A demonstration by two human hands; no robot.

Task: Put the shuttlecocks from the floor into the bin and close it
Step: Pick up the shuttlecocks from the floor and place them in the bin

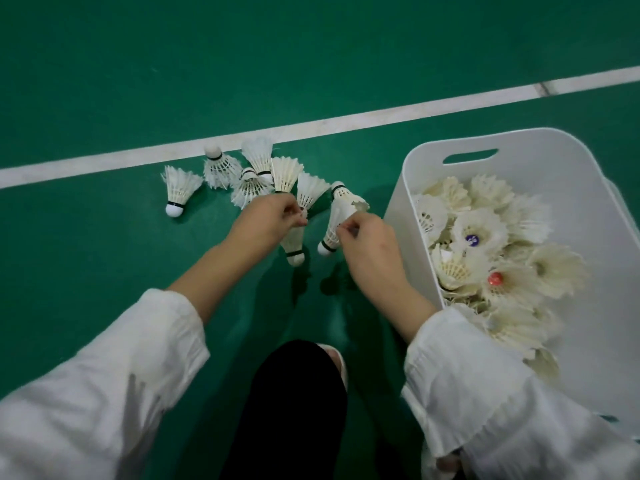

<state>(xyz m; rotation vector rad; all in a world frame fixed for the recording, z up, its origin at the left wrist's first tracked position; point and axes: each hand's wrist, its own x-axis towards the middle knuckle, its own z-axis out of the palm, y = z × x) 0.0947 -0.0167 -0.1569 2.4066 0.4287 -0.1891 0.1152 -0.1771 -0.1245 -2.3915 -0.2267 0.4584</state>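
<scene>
Mid-frame, our left hand (268, 216) pinches one shuttlecock (293, 245) by its feathers and our right hand (369, 244) pinches a second shuttlecock (337, 213); the open white bin (401, 195) at right holds many.

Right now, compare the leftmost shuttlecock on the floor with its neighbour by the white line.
The leftmost shuttlecock points its cork away from the white line; the neighbour points its cork at it. The leftmost lies alone; the neighbour lies against the pile. Both are white with a black band.
</scene>
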